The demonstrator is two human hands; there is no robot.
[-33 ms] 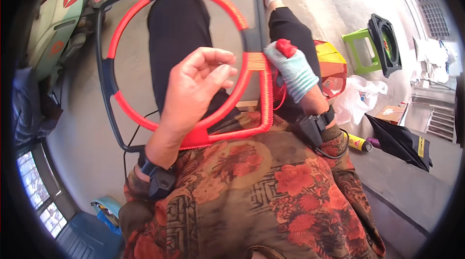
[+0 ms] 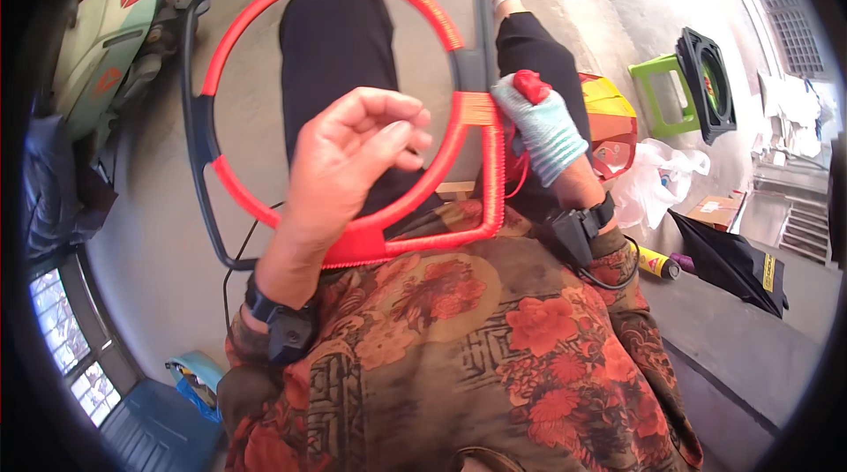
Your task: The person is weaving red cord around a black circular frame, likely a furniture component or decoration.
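A dark square frame (image 2: 188, 110) with a ring inside lies across my lap. Glossy red cord (image 2: 231, 38) is wound tightly round much of the ring and the lower right corner; dark bare stretches show between. My bare left hand (image 2: 357, 150) hovers over the ring's opening, fingers loosely bent and apart, nothing visible in them. At the frame's right side, beside an orange-red wound joint (image 2: 477, 108), my right hand (image 2: 545, 128) is closed. It wears a pale blue knitted glove with red material at the fingertips. Loose red cord hangs beneath it; the grip itself is partly hidden.
A green stool (image 2: 663, 97) with another dark frame (image 2: 706, 88) leaning on it stands at right. Nearby are a red and yellow bag (image 2: 610, 119), a white plastic bag (image 2: 657, 181) and a black folded umbrella (image 2: 732, 265). A scooter (image 2: 110, 48) stands far left, a blue chair (image 2: 168, 428) lower left.
The frame and the whole scene sit slightly farther right in the picture. Both hands keep nearly the same pose.
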